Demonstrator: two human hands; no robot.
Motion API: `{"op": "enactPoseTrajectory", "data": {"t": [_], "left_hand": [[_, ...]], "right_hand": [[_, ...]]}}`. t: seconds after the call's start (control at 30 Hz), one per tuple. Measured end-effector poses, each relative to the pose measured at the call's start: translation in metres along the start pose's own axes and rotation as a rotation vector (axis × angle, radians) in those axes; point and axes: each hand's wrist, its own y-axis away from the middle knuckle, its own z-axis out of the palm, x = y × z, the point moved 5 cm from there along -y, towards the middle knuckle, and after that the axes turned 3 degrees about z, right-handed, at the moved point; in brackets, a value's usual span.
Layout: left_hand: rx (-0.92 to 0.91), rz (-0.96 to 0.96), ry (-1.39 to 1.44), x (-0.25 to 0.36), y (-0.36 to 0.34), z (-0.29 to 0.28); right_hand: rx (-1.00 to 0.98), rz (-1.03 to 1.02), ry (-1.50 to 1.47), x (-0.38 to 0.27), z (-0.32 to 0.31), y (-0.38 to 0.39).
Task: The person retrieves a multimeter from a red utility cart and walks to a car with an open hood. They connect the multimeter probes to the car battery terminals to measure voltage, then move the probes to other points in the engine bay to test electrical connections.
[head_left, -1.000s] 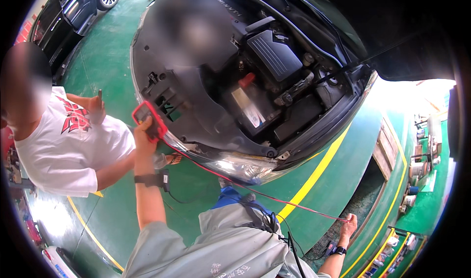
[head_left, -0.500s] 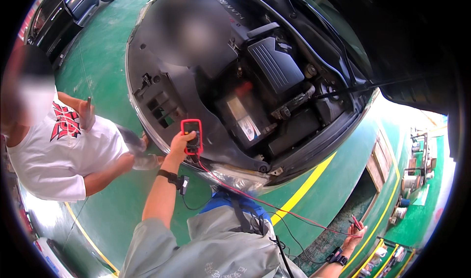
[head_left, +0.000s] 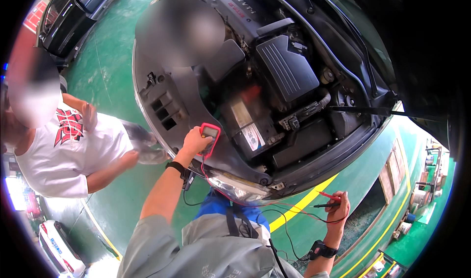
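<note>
My left hand (head_left: 195, 141) is closed around a red-framed multimeter (head_left: 211, 133), holding it over the front edge of the open engine bay. Out to the right, beside the car's front corner, my right hand (head_left: 339, 211) grips two test probes together, a red probe (head_left: 329, 196) and a black probe (head_left: 326, 205). Their tips point left, away from any contact. Thin red and black leads (head_left: 289, 210) run between the meter and the probes. The car battery (head_left: 248, 131), with a white label and a red cover at one terminal, sits in the bay beyond the meter.
A black air filter box (head_left: 287, 69) and an engine cover (head_left: 233, 13) lie deeper in the bay. A prop rod (head_left: 363, 110) crosses at the right. At left stands a person in a white shirt (head_left: 83, 155). Wooden boards (head_left: 392, 167) lie beside a floor pit at right.
My right hand has come up and inward with both probes, nearer the car. The multimeter has shifted slightly right and tilted. The engine bay sits a little farther right in view.
</note>
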Motion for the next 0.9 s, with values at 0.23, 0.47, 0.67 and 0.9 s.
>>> {"op": "enactPoseTrajectory", "data": {"t": [0.23,0.47,0.67,0.9], "left_hand": [[0.151,0.174,-0.265,0.048,-0.030,-0.029],[-0.086,0.382,-0.552,0.187,-0.094,0.032],[-0.086,0.518,-0.635,0.180,-0.153,0.067],[-0.226,0.712,-0.742,0.225,-0.152,0.042]], "right_hand": [[0.133,0.077,-0.132,0.016,0.020,0.016],[0.220,0.058,-0.117,0.025,0.049,0.069],[0.332,0.094,-0.125,0.043,0.053,0.106],[0.418,0.140,-0.144,0.054,0.053,0.116]]}}
